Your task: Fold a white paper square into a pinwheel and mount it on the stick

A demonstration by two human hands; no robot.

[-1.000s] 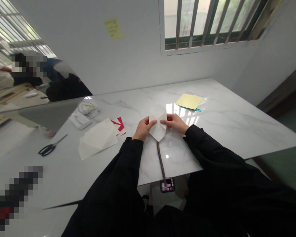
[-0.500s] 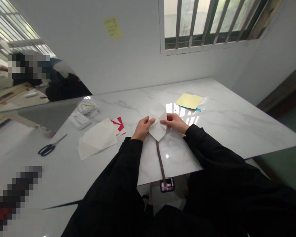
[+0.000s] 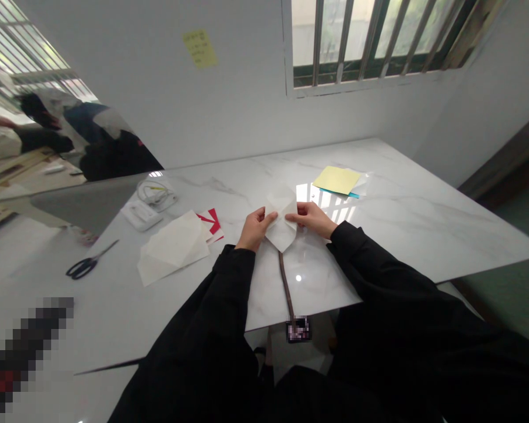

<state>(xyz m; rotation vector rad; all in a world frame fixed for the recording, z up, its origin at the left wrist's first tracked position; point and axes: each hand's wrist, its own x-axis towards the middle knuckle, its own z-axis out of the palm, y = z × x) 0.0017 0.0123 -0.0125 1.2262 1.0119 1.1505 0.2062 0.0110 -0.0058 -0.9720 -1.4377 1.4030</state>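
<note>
Both hands hold a small folded white paper just above the white marble table, near its front edge. My left hand pinches the paper's left side with thumb on top. My right hand pinches the right side the same way. The paper has a point toward me and folded flaps at its far end. Black sleeves cover both arms.
To the left lie a larger folded white sheet, red paper pieces, black scissors and a white charger with cable. Yellow paper on a teal sheet lies beyond. A dark strap hangs below. Another person sits at far left.
Barely anything: the paper and both hands stay in place, the left thumb shifting slightly on the fold. The person at far left has moved a little.
</note>
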